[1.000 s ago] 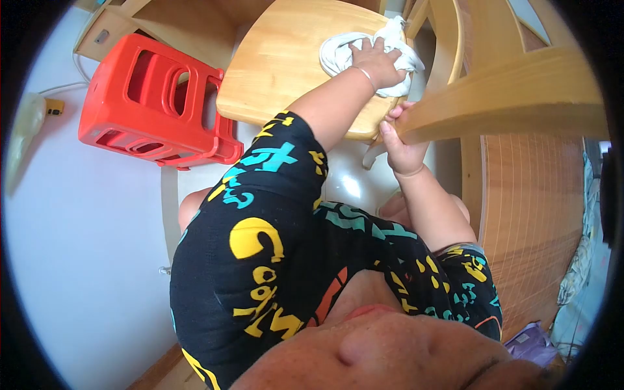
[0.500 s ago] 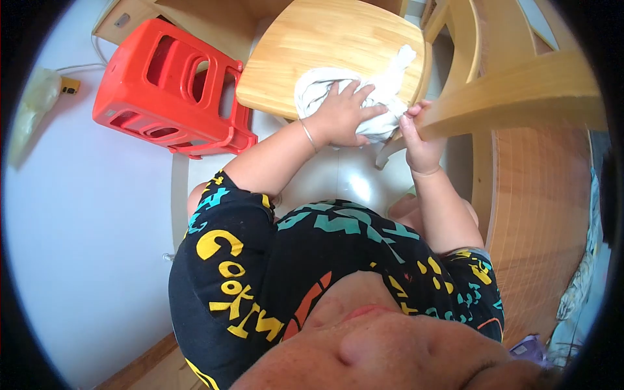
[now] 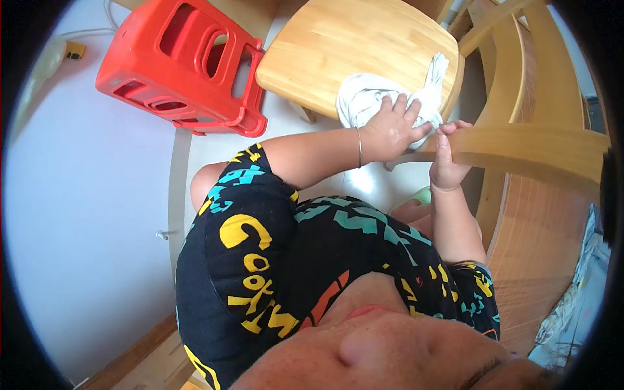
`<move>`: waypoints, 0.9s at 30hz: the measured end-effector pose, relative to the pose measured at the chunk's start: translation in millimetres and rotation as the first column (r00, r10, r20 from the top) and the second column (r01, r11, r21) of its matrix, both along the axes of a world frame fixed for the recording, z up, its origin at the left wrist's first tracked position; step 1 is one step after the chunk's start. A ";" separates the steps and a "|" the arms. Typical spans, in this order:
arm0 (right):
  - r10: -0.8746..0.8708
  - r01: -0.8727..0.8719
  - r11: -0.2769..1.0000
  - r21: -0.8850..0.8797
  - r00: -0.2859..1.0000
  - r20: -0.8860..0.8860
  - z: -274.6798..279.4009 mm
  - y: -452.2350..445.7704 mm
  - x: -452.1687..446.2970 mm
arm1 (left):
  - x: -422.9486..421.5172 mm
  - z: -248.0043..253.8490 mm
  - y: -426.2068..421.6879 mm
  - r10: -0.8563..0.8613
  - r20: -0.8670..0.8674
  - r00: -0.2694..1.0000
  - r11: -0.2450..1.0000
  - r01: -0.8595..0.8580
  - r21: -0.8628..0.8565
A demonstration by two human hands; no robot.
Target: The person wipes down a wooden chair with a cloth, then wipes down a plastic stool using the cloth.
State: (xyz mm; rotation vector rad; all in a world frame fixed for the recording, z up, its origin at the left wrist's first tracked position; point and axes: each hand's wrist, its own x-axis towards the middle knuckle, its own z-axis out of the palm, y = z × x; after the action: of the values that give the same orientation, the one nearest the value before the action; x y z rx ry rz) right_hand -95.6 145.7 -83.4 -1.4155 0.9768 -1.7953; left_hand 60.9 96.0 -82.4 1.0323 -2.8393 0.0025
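Note:
My left hand lies palm down on a bunched white cloth, its fingers spread. The cloth rests at the near right edge of a wooden chair seat, with a twisted end pointing away from me. Beside it, my right hand is closed round the end of a curved wooden chair rail, thumb on the near side and fingers over the top. The right fingertips are close to the cloth; whether they touch it I cannot tell.
A red plastic stool lies tipped on its side left of the chair. A pale wall runs along the left. Wooden panelling stands on the right. Tiled floor shows between the stool and my body.
The chair, cloth and both hands now appear farther right and slightly lower in view, and the stool has shifted a little too. My left hand remains on the cloth, now nearer my right hand.

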 end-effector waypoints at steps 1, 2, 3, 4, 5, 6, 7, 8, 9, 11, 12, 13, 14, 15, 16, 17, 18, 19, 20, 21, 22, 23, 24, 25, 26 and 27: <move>0.011 -0.011 1.000 0.003 1.000 -0.005 -0.9 0.6 0.1 | 3.0 1.5 -1.4 -0.032 -0.005 0.999 0.999 0.032 0.013; 0.005 -0.005 1.000 0.014 1.000 0.012 -2.5 1.1 -0.3 | 6.7 3.9 -2.6 -0.022 -0.009 1.000 1.000 0.023 0.013; -0.001 0.000 1.000 0.024 0.999 0.032 -4.6 0.7 -1.6 | 10.8 8.4 -3.8 -0.061 0.009 0.998 0.997 0.061 0.051; 0.006 -0.007 1.000 0.021 1.000 0.031 -4.6 0.5 -1.7 | 15.7 11.6 -4.7 -0.103 0.024 0.994 0.991 0.101 0.089; 0.004 -0.005 1.000 0.021 0.999 0.037 -4.6 0.6 -2.1 | 20.9 12.1 -5.9 -0.099 0.024 0.995 0.992 0.096 0.087; 0.000 -0.001 1.000 0.021 0.999 0.048 -5.7 1.4 -3.0 | 26.5 11.2 -7.0 -0.114 0.024 0.993 0.990 0.112 0.087; 0.001 -0.002 1.000 0.021 0.999 0.051 -6.8 1.3 -3.7 | 32.7 10.4 -8.1 -0.132 0.024 0.991 0.988 0.129 0.087; 0.002 -0.003 1.000 0.012 0.998 0.057 -8.4 -0.4 -4.3 | 38.8 8.3 -9.6 -0.131 0.028 0.991 0.988 0.129 0.086; 0.003 -0.003 1.000 0.005 0.998 0.063 -9.9 -1.7 -4.3 | 45.1 5.5 -11.0 -0.117 0.037 0.992 0.991 0.115 0.065; -0.003 0.003 1.000 0.008 0.998 0.060 -8.3 -3.2 -4.0 | 58.3 2.6 -14.4 -0.103 0.044 0.994 0.994 0.101 0.038; -0.010 0.009 1.000 0.015 0.998 0.056 -7.4 -3.3 -4.1 | 65.0 2.5 -15.4 -0.093 0.052 0.994 0.995 0.092 0.028; -0.010 0.009 1.000 0.012 0.998 0.060 -6.5 -2.8 -3.9 | 71.8 2.7 -16.1 -0.083 0.061 0.995 0.996 0.082 0.018; -0.013 0.013 1.000 0.014 0.999 0.042 -5.0 -2.4 -3.8 | 78.6 3.4 -17.0 -0.084 0.055 0.995 0.996 0.083 0.014; -0.016 0.016 1.000 0.014 1.000 0.023 -3.0 -2.2 -3.6 | 85.6 3.8 -18.9 -0.085 0.059 0.995 0.996 0.084 0.010; -0.017 0.017 1.000 0.011 1.000 0.026 -0.7 -1.6 -3.4 | 92.0 3.3 -21.0 -0.091 0.060 0.994 0.996 0.091 0.010; -0.002 0.001 1.000 0.022 0.999 0.037 1.7 -0.8 -2.8 | 98.6 2.8 -22.5 -0.098 0.062 0.993 0.995 0.097 0.010; 0.013 -0.014 0.999 0.034 0.999 0.048 2.8 0.1 -2.8 | 106.0 1.4 -22.9 -0.100 0.054 0.993 0.995 0.101 -0.018; 0.010 -0.012 0.999 0.030 0.999 0.053 3.3 0.1 -3.3 | 113.8 -0.6 -24.8 -0.102 0.059 0.993 0.994 0.104 -0.021; 0.017 -0.018 1.000 0.024 0.999 0.046 3.7 -0.5 -4.0 | 121.7 -2.3 -27.5 -0.102 0.066 0.993 0.994 0.104 -0.034; 0.023 -0.023 1.000 0.018 0.999 0.041 4.0 -1.1 -4.1 | 128.8 -0.3 -28.3 -0.101 0.074 0.992 0.993 0.105 -0.047; 0.018 -0.019 1.000 0.014 0.999 0.046 4.2 -1.7 -4.0 | 135.1 4.0 -28.6 -0.091 0.089 0.992 0.994 0.096 -0.059; 0.008 -0.009 1.000 0.017 0.999 0.036 4.1 -1.8 -3.7 | 142.7 4.4 -30.4 -0.095 0.095 0.991 0.993 0.101 -0.060; -0.002 0.001 1.000 0.023 1.000 0.027 2.5 -1.5 -4.1 | 150.8 0.5 -34.4 -0.090 0.086 0.992 0.993 0.096 -0.070; -0.007 0.006 1.000 0.023 0.999 0.032 2.3 -1.1 -4.0 | 159.7 -3.3 -38.3 -0.085 0.074 0.994 0.993 0.091 -0.081; -0.018 0.017 1.000 0.026 1.000 0.023 2.5 -1.6 -4.0 | 169.5 -6.3 -41.5 -0.098 0.056 0.994 0.986 0.104 -0.128; -0.028 0.028 0.999 0.029 1.000 0.014 2.3 -2.7 -5.3 | 178.8 -8.1 -45.7 -0.103 0.061 0.993 0.985 0.110 -0.129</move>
State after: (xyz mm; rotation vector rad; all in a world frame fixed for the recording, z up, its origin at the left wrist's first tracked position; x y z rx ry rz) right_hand -100.8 143.0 -81.2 -1.3762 1.0161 -1.8019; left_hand 239.7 50.4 -90.5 0.8653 -2.8933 0.2092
